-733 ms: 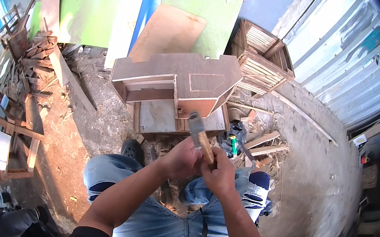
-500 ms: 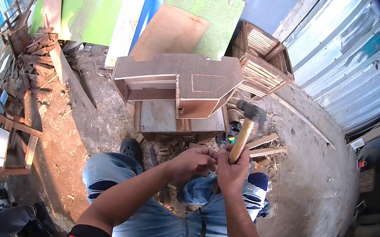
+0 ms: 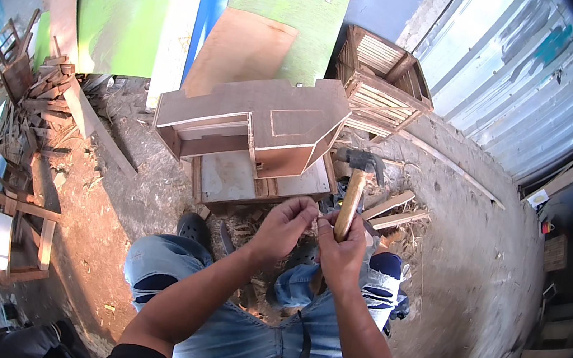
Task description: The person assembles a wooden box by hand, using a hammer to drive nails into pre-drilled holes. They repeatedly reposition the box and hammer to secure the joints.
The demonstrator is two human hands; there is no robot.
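Note:
My right hand is wrapped round the wooden handle of a hammer, whose dark metal head points up and away from me. Close to its left, my left hand is closed in a pinch, fingertips almost meeting those of my right hand. Whatever sits between the left fingertips is too small to make out. Beyond both hands, a brown wooden cabinet piece with an open compartment rests on a wooden box frame with pale panels. Neither hand touches it.
Slatted wooden crates stand behind the cabinet, near a corrugated metal wall. Wood strips lie right of the hammer. Scrap wood is heaped at the left, with a wooden chair frame nearer. Green boards lean at the back.
My left hand has risen slightly, its fingertips now pointing upward beside the right hand. The hammer has shifted a little left and stands more upright. The whole view has moved slightly.

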